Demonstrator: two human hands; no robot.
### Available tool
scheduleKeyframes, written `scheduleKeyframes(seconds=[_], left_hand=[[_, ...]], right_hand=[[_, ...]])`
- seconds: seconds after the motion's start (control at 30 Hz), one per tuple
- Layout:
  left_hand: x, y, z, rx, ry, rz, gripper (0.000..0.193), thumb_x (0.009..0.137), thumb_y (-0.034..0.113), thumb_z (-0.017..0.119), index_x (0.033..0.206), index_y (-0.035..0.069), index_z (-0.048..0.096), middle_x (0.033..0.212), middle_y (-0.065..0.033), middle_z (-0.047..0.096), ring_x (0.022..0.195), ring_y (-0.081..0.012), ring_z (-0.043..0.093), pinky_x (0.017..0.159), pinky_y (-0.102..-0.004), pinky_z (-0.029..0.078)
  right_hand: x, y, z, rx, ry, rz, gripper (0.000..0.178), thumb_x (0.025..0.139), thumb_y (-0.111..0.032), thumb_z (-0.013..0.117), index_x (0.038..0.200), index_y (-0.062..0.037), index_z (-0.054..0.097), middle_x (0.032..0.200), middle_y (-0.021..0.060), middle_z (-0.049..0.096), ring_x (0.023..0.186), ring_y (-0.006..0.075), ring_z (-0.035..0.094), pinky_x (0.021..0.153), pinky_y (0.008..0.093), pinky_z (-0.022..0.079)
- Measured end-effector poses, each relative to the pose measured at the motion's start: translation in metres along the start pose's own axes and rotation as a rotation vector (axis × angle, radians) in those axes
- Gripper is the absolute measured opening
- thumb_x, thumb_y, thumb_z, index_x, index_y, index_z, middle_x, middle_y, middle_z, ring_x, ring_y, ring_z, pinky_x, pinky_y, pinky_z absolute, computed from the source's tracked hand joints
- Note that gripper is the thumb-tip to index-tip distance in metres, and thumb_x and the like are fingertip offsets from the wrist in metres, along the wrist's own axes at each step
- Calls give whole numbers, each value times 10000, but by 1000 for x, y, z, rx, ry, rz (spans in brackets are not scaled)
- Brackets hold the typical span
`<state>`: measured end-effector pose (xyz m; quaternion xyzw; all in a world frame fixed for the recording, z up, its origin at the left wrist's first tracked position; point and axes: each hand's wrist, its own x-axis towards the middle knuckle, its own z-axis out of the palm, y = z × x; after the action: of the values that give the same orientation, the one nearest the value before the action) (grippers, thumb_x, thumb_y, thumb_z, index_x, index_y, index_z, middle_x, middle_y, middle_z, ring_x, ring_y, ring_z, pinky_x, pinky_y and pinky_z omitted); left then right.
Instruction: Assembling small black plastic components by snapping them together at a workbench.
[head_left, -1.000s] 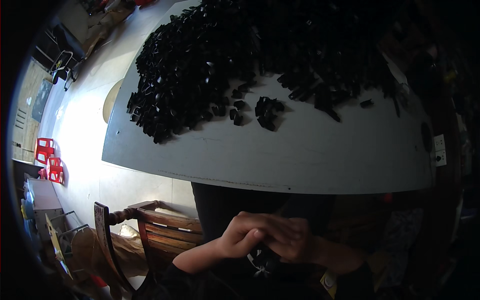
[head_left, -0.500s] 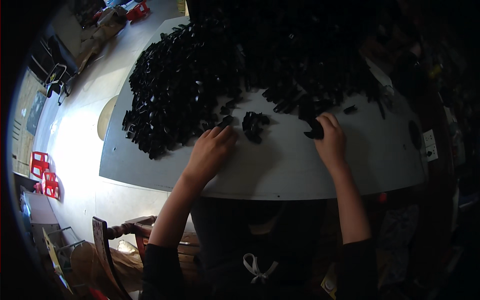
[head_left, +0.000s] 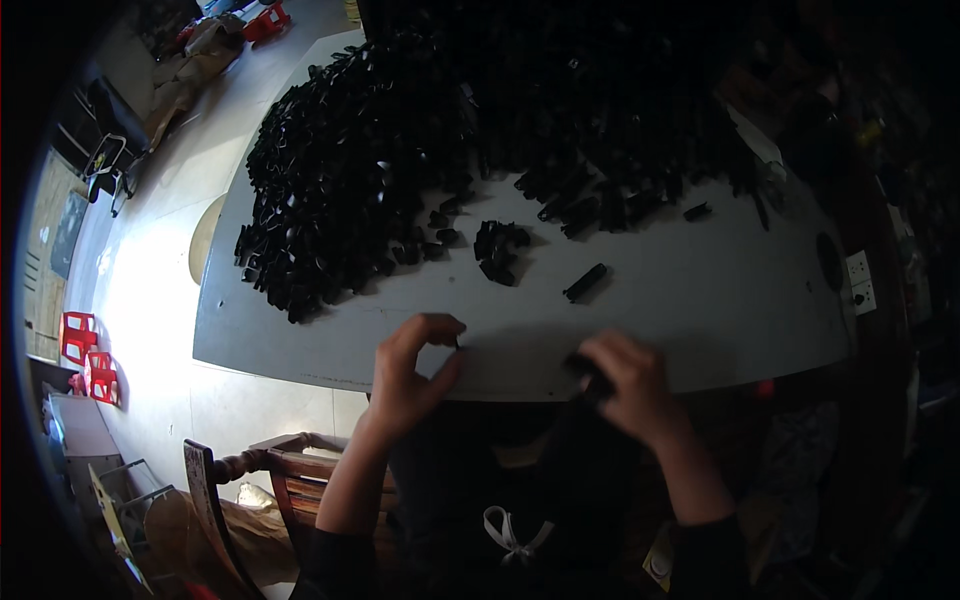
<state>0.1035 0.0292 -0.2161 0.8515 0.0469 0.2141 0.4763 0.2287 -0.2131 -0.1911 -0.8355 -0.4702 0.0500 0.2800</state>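
Near edge of the bench [head_left: 720,310]: the left hand [head_left: 402,370], half-curled, pinches a dark sliver [head_left: 458,343]; the right hand [head_left: 634,388] closes around a black piece [head_left: 590,377].

Parts pile [head_left: 335,170] on table [head_left: 720,300]; cluster [head_left: 492,250] before it; loose part [head_left: 585,283] right of cluster; stools [head_left: 103,378] left of table.

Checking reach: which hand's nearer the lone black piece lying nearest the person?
Right. The right hand is short of the black piece, slightly rightward; the left hand, also short, is well leftward.
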Motion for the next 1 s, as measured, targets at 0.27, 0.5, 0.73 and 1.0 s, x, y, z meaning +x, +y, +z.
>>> scheduleKeyframes(seconds=[0.27, 0.5, 0.73, 1.0], left_hand=[[-23, 129, -88, -606, -595, 446, 347, 823, 299, 642, 1024, 17, 658, 1025, -103, 675, 902, -248, 662, 799, -317, 509], [-17, 133, -87, -826, -790, 741, 468, 881, 426, 610, 1074, 4, 662, 1084, -94, 658, 906, -251, 652, 828, -325, 497], [-77, 167, -126, -689, -465, 521, 413, 859, 364, 634, 1071, 9, 637, 1049, -103, 648, 857, -226, 632, 776, -311, 492], [-139, 175, -157, -484, 175, 645, 366, 835, 292, 662, 1067, 15, 609, 1009, -114, 637, 802, -198, 608, 717, -296, 485]], right_hand=[[-52, -28, 33, 130, -426, 103, 819, 794, -391, 718, 1414, -11, 342, 1432, 199, 373, 1324, 340, 375, 1064, 418, 366], [-52, -4, 8, 39, -367, 188, 470, 832, -302, 687, 1204, -34, 582, 1145, 142, 632, 1061, 293, 611, 901, 404, 496], [6, 10, -5, 280, -73, 181, 285, 852, -278, 667, 1052, -75, 663, 876, 102, 699, 818, 255, 679, 723, 384, 526], [43, 32, 36, -136, 133, 287, 431, 937, -398, 533, 1254, -107, 505, 961, 162, 624, 820, 344, 633, 746, 466, 521]])
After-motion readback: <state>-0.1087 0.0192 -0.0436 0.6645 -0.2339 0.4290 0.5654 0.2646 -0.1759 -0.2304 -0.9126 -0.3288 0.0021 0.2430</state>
